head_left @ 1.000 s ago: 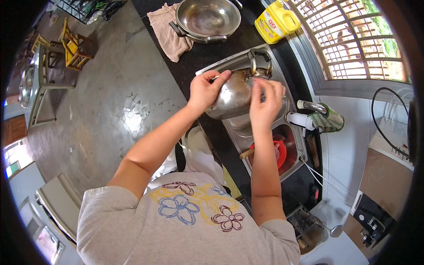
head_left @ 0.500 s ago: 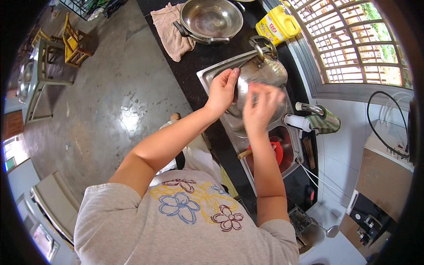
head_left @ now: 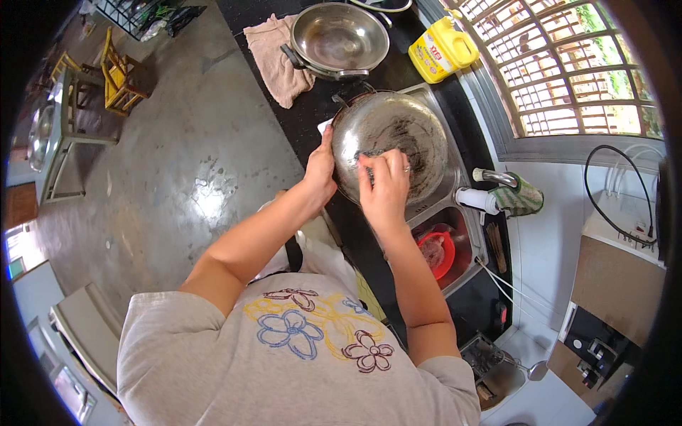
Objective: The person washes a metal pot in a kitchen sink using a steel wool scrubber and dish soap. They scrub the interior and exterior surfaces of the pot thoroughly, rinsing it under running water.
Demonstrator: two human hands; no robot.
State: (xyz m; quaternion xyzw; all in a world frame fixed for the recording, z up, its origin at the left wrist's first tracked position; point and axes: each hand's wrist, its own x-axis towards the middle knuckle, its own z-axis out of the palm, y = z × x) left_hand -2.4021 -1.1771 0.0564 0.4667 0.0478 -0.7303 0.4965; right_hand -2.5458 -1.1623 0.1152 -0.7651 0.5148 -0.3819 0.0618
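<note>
A round steel pan (head_left: 373, 124) is held bottom up over the left sink basin, with dark scorch marks across its underside. My left hand (head_left: 322, 169) grips its near-left rim, fingers partly hidden beneath it. My right hand (head_left: 386, 183) presses on the pan's underside, fingers bent around a small dark scrubber (head_left: 365, 155), possibly steel wool and mostly covered. One dark handle of the pan shows at its far edge.
Beyond the sink stand a two-handled steel wok (head_left: 341, 39), a beige towel (head_left: 273, 60) and a yellow jug (head_left: 442, 51). A red basin (head_left: 446, 252) sits in the right sink basin (head_left: 465, 226). The faucet (head_left: 494, 176) juts in, with a green cloth (head_left: 527, 195) beside it.
The pan has turned from a steep tilt so that its underside faces up. My left hand has come lower along its rim; my right hand has moved left onto the underside.
</note>
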